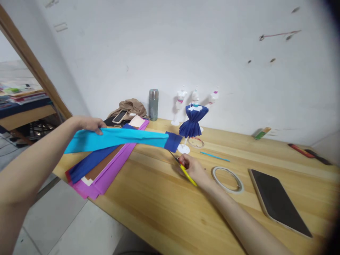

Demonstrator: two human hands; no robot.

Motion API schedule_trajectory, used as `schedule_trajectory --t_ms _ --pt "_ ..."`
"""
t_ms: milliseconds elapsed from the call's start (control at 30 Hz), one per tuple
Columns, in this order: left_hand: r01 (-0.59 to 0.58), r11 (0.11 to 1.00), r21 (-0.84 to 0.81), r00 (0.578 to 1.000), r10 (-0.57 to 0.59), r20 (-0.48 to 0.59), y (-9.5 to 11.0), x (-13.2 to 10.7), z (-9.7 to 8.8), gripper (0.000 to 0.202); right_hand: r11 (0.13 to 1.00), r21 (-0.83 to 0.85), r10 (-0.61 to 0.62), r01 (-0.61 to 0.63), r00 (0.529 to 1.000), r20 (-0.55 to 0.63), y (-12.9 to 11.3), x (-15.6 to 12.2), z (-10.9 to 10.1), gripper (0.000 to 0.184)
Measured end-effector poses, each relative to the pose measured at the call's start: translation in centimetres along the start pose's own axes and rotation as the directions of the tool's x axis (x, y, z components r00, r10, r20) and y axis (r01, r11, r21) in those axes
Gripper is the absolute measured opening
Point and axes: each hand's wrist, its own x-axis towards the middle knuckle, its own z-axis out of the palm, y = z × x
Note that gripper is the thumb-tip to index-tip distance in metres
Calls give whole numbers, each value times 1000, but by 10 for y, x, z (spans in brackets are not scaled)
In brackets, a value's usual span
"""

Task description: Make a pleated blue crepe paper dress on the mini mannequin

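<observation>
My left hand [93,124] pinches a long folded strip of light blue crepe paper [124,137] near its left end. The strip stretches across a stack of coloured sheets, and a dark blue piece [174,141] shows at its right end. Yellow-handled scissors [187,174] are gripped in my right hand [193,168], their blades pointing up-left just below the dark blue piece. Behind this stands a small dress form wearing a pleated dark blue dress [193,122]. Purple [114,173], brown and dark blue sheets lie under the strip.
Several white mini dress forms [181,97] stand by the wall beside a thermos [153,105]. Brown cloth [132,108] and a phone [120,116] lie at back left. A tape roll [227,180], a blue stick [214,156] and a tablet [278,202] lie on the right.
</observation>
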Motion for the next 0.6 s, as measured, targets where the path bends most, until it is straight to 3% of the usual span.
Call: schedule_trajectory --t_ms 67,167,267,400,600 --pt "42 989 -139 996 -51 -67 -5 -8 -6 36 1000 -4 -1 2 1000 31 -4 -2 2 18" --pt "20 950 -313 991 -59 -117 -15 -9 1 46 999 -36 -11 13 997 72 -9 -4 5 15" --pt "-12 908 -419 997 -24 -80 -32 5 20 56 998 -63 -13 20 995 97 -13 -6 8 14" --pt "39 887 -460 999 -30 25 -55 26 42 66 996 -90 -11 21 993 117 -14 -6 9 16" --pt "50 868 -494 997 -16 71 -63 34 55 76 988 -156 30 -14 995 96 -21 -10 15 17"
